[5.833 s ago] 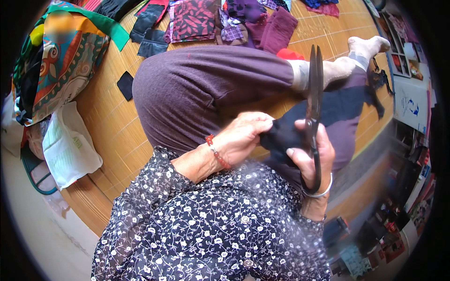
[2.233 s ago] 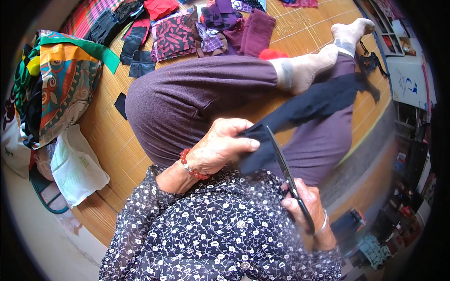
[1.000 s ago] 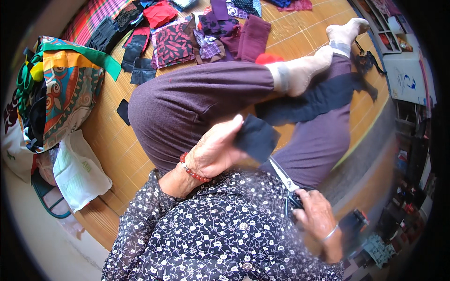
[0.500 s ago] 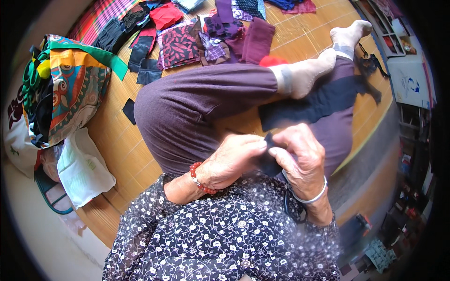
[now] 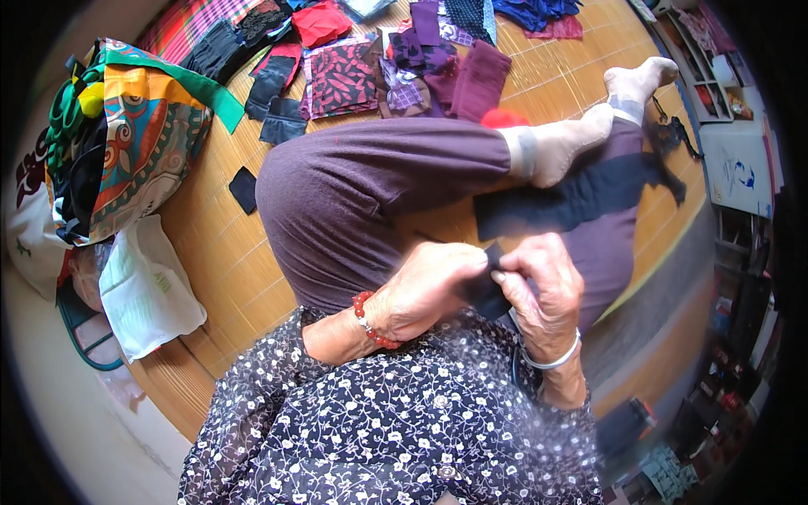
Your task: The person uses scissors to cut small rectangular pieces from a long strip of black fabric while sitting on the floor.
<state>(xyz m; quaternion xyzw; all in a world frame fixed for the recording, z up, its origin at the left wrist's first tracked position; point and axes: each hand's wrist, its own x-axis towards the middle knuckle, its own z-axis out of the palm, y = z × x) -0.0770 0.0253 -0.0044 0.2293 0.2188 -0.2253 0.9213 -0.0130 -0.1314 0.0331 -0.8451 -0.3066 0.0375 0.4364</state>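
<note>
A small piece of black cloth (image 5: 486,295) is held between my two hands, just above my lap. My left hand (image 5: 438,282), with a red bead bracelet at the wrist, pinches it between thumb and fingers. On its other side my right hand (image 5: 543,282), wearing a pale bangle, grips the edge with thumb and fingertips. Whether a needle or thread is in the fingers is too small to tell. Beyond the hands, a larger black cloth (image 5: 564,198) lies partly over my outstretched leg and partly on the mat.
Stacks of fabric pieces, among them a red-patterned one (image 5: 341,80) and a maroon one (image 5: 481,82), lie at the far side of the bamboo mat (image 5: 227,286). A colourful stuffed bag (image 5: 156,143) and a white plastic bag (image 5: 147,290) stand left. One black patch (image 5: 243,190) lies beside my knee.
My view has shifted slightly, moving the surroundings a little in the picture. Both hands keep hold of the black cloth, and the right fingers have closed nearer its top edge.
</note>
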